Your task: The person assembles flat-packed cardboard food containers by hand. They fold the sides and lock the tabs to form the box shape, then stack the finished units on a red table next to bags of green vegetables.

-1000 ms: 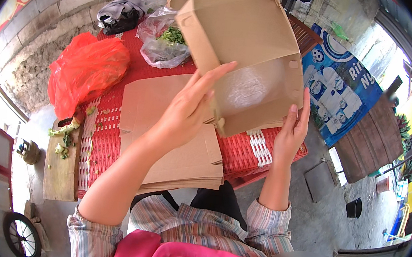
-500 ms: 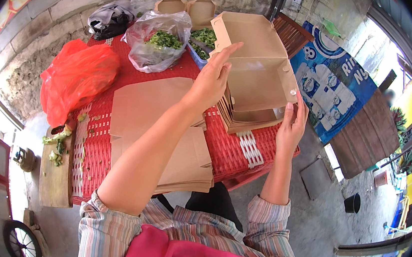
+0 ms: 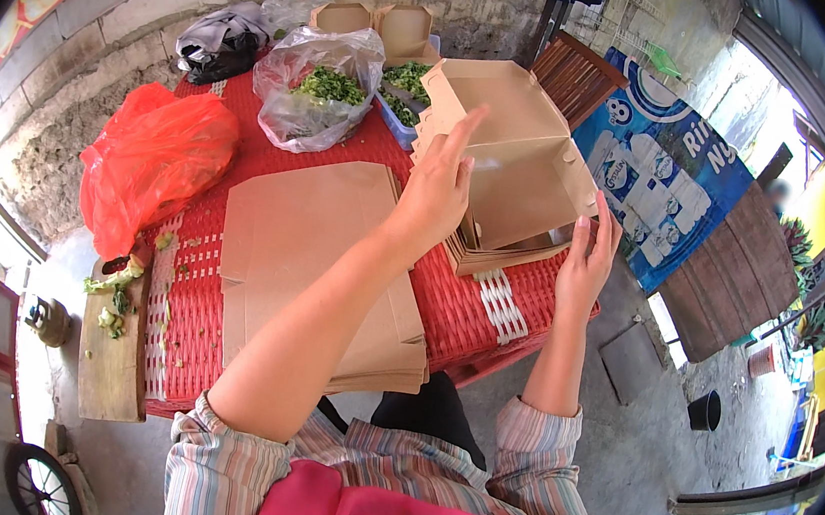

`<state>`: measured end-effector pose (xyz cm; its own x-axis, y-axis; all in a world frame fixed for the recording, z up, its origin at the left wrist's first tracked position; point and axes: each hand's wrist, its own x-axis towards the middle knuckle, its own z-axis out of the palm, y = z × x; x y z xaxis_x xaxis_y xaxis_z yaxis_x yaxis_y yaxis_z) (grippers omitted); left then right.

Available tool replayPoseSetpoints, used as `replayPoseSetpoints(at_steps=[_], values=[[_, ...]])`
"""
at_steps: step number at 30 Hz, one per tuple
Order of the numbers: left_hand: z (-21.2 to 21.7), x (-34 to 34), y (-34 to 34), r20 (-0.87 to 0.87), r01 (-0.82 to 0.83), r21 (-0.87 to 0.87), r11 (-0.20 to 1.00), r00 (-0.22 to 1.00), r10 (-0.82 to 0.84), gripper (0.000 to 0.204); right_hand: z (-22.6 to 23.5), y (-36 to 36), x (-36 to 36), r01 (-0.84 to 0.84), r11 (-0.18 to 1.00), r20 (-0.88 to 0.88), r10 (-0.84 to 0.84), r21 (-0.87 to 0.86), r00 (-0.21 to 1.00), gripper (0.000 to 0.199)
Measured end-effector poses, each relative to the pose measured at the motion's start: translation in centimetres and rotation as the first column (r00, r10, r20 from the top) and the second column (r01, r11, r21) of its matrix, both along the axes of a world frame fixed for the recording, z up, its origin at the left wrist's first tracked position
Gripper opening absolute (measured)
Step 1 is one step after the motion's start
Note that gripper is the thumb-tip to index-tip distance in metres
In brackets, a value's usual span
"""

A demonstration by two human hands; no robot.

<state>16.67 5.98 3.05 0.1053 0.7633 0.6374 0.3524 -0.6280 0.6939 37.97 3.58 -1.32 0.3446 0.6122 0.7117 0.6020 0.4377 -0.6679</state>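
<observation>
An open brown cardboard box (image 3: 518, 193) with its lid tilted up sits on a stack of similar boxes at the table's right side. My left hand (image 3: 438, 182) is at the box's left side, fingers stretched out and index finger raised; part of the box is hidden behind it. At the right front corner, my right hand (image 3: 588, 261) has its extended fingertips against the box wall, the thumb apart from them. Under my left forearm lies a pile of flat cardboard blanks (image 3: 311, 217).
The red woven table (image 3: 448, 306) also bears a red plastic bag (image 3: 156, 160), a clear bag of chopped greens (image 3: 320, 87) and a blue container of greens (image 3: 400, 134). A wooden board (image 3: 109, 366) with vegetable scraps lies at the left edge. A wooden chair (image 3: 575, 73) stands behind the boxes.
The open box has come down and nearer, settling on the stack. Both my hands have moved down with it, the left slightly to the right.
</observation>
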Motion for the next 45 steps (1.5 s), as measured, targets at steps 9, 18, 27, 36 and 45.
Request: replayPoseSetpoints(at_steps=[9, 18, 27, 36, 45], values=[[-1.5, 0.2, 0.0, -0.04, -0.215, -0.104, 0.971, 0.977, 0.212, 0.051, -1.9, -0.2, 0.0, 0.069, 0.997, 0.055, -0.067, -0.032, 0.996, 0.032], [-3.6, 0.2, -0.3, -0.244, -0.39, 0.039, 0.92, 0.889, 0.388, 0.054, -3.1, 0.2, 0.6, 0.091, 0.994, 0.079, -0.087, -0.053, 0.993, 0.025], [-3.3, 0.2, -0.2, -0.369, -0.358, 0.187, 0.915, 0.837, 0.403, 0.067, -2.0, 0.3, 0.4, 0.117, 0.986, 0.195, -0.092, -0.121, 0.976, 0.044], [-3.5, 0.1, 0.5, -0.481, -0.328, 0.08, 0.941, 0.814, 0.325, 0.064, -1.6, -0.1, 0.7, 0.283, 0.909, 0.477, -0.11, -0.307, 0.872, 0.045], [-3.7, -0.9, 1.0, -0.629, -0.308, -0.045, 0.95, 0.748, 0.213, 0.06, -2.4, 0.4, 1.0, 0.396, 0.848, 0.525, -0.171, -0.353, 0.834, 0.044]])
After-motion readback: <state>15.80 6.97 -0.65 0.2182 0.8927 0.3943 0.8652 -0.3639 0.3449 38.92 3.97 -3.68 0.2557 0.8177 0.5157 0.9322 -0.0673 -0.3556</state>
